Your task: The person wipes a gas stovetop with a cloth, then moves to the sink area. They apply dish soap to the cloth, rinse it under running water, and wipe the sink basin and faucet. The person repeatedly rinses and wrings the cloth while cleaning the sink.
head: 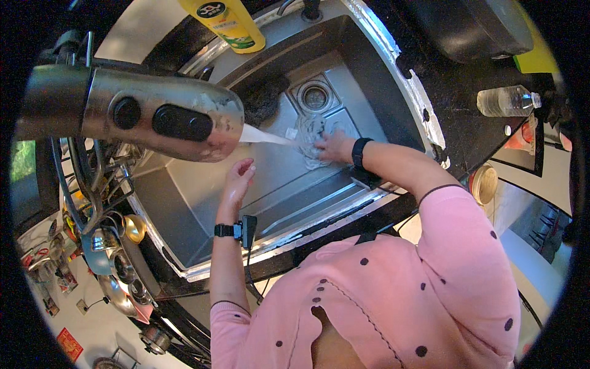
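My right hand [336, 146], blurred and with its fingers apart, is over the floor of a stainless steel sink [193, 189], where the water lands. I see nothing held in it. A stream of water [265, 135] runs from a large metal faucet head [166, 115] with black buttons, close to the camera. My left hand [240, 180] hovers below the faucet head, fingers loosely curled and apart from the thumb, holding nothing that I can see. A round drain [315, 98] lies beyond the splashing water. Beside it is a dark, rough patch [262, 101], too unclear to name.
A yellow detergent bottle [230, 25] stands on the sink's far rim. Torn silvery tape [421, 99] lines the right edge. On the dark counter lies a clear plastic bottle [507, 101]. Metal bowls and ladles [106, 240] crowd the left side, by a metal rack [83, 193].
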{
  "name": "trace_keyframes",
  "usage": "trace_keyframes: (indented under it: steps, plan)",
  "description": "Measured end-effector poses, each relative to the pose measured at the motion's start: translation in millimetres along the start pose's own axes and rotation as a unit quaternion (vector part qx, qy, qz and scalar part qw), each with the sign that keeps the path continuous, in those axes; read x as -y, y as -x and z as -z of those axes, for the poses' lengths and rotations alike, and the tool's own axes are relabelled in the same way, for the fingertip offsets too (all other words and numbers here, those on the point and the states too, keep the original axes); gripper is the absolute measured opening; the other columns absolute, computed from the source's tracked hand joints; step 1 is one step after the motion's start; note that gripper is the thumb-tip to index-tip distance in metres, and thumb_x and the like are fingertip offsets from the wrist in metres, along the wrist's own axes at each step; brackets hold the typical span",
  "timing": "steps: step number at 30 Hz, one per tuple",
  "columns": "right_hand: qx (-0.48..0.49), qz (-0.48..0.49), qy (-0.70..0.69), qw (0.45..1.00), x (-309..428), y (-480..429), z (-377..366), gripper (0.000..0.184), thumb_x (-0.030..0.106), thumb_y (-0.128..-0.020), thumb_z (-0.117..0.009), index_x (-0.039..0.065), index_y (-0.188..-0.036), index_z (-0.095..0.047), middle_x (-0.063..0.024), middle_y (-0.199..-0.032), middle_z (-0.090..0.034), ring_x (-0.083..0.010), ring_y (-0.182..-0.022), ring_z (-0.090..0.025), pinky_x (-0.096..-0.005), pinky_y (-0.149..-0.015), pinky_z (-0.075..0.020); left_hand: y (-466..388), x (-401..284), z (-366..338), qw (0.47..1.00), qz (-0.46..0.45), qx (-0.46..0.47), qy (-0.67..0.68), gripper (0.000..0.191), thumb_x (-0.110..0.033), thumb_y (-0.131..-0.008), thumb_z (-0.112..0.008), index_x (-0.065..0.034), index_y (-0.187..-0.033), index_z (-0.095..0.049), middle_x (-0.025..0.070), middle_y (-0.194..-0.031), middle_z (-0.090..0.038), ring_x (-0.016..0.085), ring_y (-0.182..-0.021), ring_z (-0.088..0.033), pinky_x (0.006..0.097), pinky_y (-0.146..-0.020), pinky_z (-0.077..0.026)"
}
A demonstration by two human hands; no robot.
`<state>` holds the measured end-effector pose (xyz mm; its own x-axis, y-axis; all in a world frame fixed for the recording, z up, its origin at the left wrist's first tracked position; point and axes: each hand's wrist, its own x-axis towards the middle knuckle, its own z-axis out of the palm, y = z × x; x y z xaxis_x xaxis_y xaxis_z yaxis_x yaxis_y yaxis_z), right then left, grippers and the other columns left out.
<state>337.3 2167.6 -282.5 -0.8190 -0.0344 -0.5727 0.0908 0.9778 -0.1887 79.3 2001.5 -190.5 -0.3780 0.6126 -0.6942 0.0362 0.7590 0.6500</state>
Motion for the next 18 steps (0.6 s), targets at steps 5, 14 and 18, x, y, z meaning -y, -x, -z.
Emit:
trace_keyframes:
  steps: [5,14,18]
  plan:
    - [-0.034,-0.124,0.02,0.991,-52,-3,17,0.028,0.021,-0.088,-0.05,0.025,-0.112,-0.061,-0.0118,-0.111,-0.051,-0.0338,-0.104,-0.054,-0.0488,-0.062,-0.0535,21,-6,-10,0.998,-0.048,0.005,0.051,0.03,-0.016,-0.088,-0.06,-0.0055,-0.116,-0.058,0.0037,-0.105,-0.06,0.012,-0.092,-0.056,0.0255,-0.074,-0.047]
    - [-0.177,-0.313,-0.1,0.928,-127,-10,25,0.035,0.023,-0.091,-0.049,0.013,-0.124,-0.052,-0.0198,-0.124,-0.051,-0.0375,-0.107,-0.056,-0.0447,-0.088,-0.048,62,-5,-25,0.997,-0.022,0.025,0.072,0.026,-0.015,-0.09,-0.059,-0.0052,-0.114,-0.058,0.0034,-0.106,-0.061,0.013,-0.096,-0.057,0.0268,-0.08,-0.049]
    - [-0.107,-0.386,-0.333,0.854,-97,-8,-1,0.04,0.025,-0.085,-0.055,0.006,-0.121,-0.053,-0.0226,-0.116,-0.058,-0.0344,-0.105,-0.059,-0.0419,-0.086,-0.0489,72,-12,-25,0.996,-0.05,0.033,0.064,0.025,-0.016,-0.09,-0.06,-0.005,-0.112,-0.06,0.0033,-0.103,-0.062,0.013,-0.095,-0.059,0.0269,-0.081,-0.049]
